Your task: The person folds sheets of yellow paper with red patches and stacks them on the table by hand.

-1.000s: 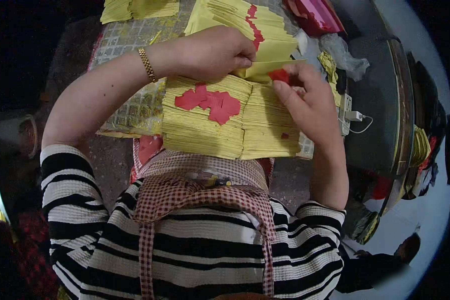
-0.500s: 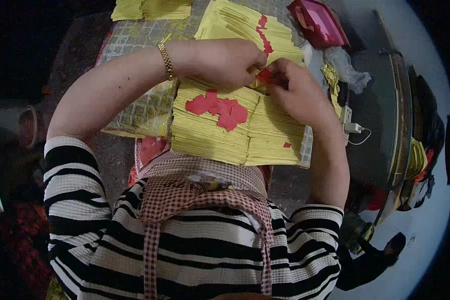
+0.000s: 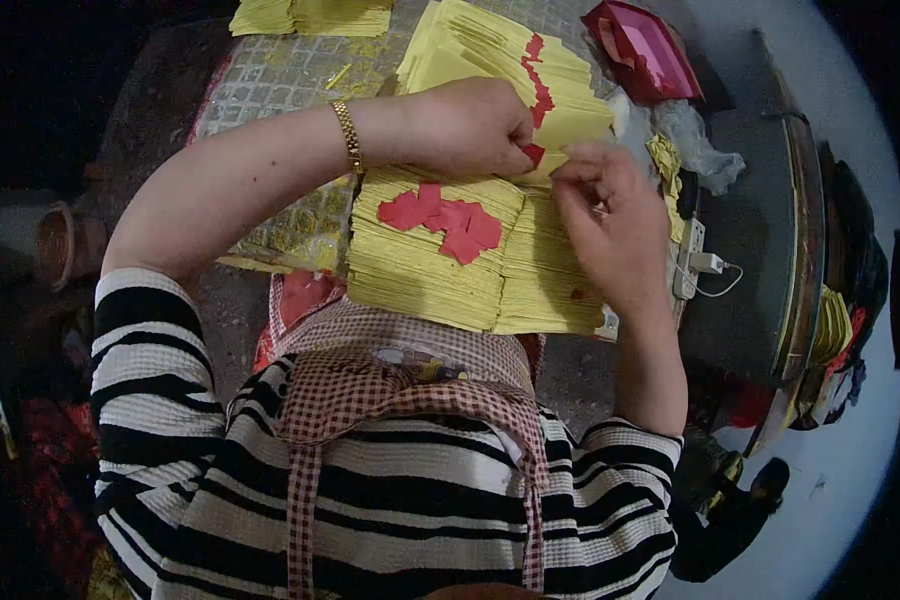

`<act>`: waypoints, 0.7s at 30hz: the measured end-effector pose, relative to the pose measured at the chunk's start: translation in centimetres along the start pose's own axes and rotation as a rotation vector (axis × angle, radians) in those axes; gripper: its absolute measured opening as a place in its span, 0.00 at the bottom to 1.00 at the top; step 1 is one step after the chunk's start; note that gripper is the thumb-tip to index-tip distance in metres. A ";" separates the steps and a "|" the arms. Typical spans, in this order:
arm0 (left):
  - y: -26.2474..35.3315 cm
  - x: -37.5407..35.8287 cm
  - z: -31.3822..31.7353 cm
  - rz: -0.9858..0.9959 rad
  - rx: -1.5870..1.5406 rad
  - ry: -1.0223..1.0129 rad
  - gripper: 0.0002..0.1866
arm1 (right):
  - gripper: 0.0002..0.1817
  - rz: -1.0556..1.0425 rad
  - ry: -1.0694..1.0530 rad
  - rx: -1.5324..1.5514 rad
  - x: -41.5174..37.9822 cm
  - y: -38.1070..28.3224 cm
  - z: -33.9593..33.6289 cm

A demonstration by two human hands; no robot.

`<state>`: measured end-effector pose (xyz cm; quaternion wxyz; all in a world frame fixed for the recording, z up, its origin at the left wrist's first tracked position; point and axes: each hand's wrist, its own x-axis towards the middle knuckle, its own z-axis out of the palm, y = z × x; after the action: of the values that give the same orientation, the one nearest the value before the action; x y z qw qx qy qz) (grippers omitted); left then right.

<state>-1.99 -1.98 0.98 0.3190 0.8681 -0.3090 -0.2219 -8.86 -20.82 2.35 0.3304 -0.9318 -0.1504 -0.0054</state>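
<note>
My left hand (image 3: 475, 127) has its fingers closed at the line between two yellow paper stacks, with a small red paper piece (image 3: 533, 154) at its fingertips. To its right, my right hand (image 3: 618, 220) is raised over the near stack, fingers bent and partly blurred; whether it holds anything is unclear. Several red paper pieces (image 3: 460, 228) lie on the near yellow stack (image 3: 420, 285). Beyond my hands, the far yellow stack (image 3: 460, 45) is fanned out, with a row of red pieces (image 3: 538, 85) along it.
More yellow paper (image 3: 315, 17) lies at the table's far left. A red box (image 3: 645, 50) stands at the far right, near a clear plastic bag (image 3: 705, 150). A power strip (image 3: 690, 260) with a white plug is right of my right hand. Another person (image 3: 735, 520) is at lower right.
My right hand has moved away from my left hand, toward the right and slightly nearer me. The red piece between them now shows beside my left fingertips.
</note>
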 end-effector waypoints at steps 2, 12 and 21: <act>-0.9 0.3 0.8 0.059 -0.160 0.056 0.08 | 0.23 -0.098 -0.029 -0.115 -1.6 -0.3 0.2; -1.2 0.6 1.5 0.107 -0.383 0.204 0.05 | 0.31 -0.202 -0.118 -0.117 -2.8 -1.6 -1.4; -1.2 0.4 1.5 0.131 -0.308 0.192 0.05 | 0.23 0.219 0.016 0.151 1.8 0.0 0.6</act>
<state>-2.08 -2.10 -0.95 0.4897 0.8043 -0.2954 -0.1614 -7.23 -19.96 2.12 0.3993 -0.9150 -0.0453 0.0343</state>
